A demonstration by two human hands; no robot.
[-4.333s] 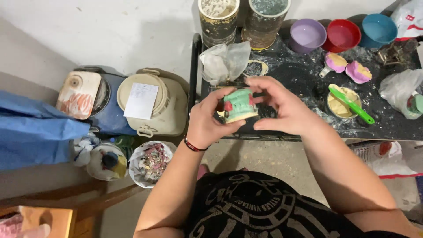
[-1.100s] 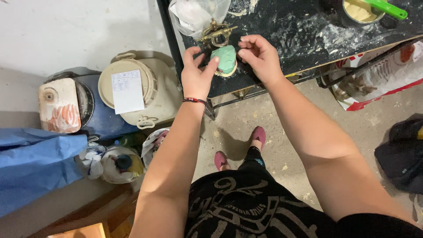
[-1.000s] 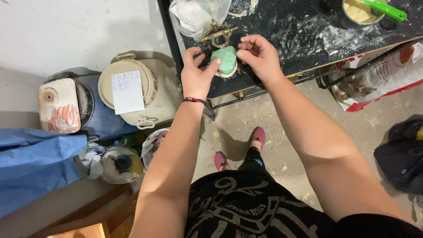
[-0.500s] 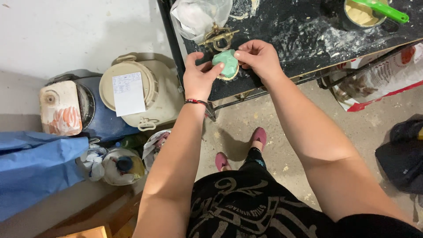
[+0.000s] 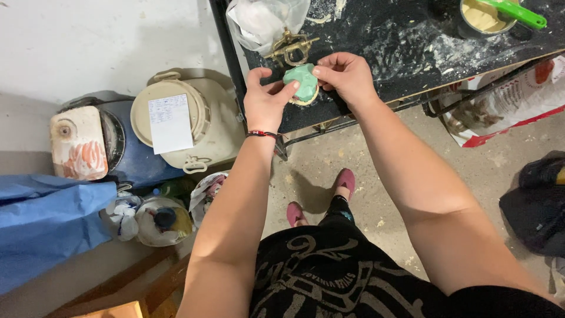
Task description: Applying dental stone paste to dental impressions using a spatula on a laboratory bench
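Two hands on one item: left hand (image 5: 266, 101) and right hand (image 5: 347, 76) both clasp a rounded green mould (image 5: 302, 83) with a pale base, fingers curled against its sides, at the near edge of the black, powder-dusted bench (image 5: 412, 53). Brass clamp (image 5: 289, 47) and clear plastic bag (image 5: 265, 20) just behind it. Bowl of cream paste with green spatula (image 5: 518, 12) at the far right. Beige lidded container (image 5: 182, 121) on the floor, left of the bench.
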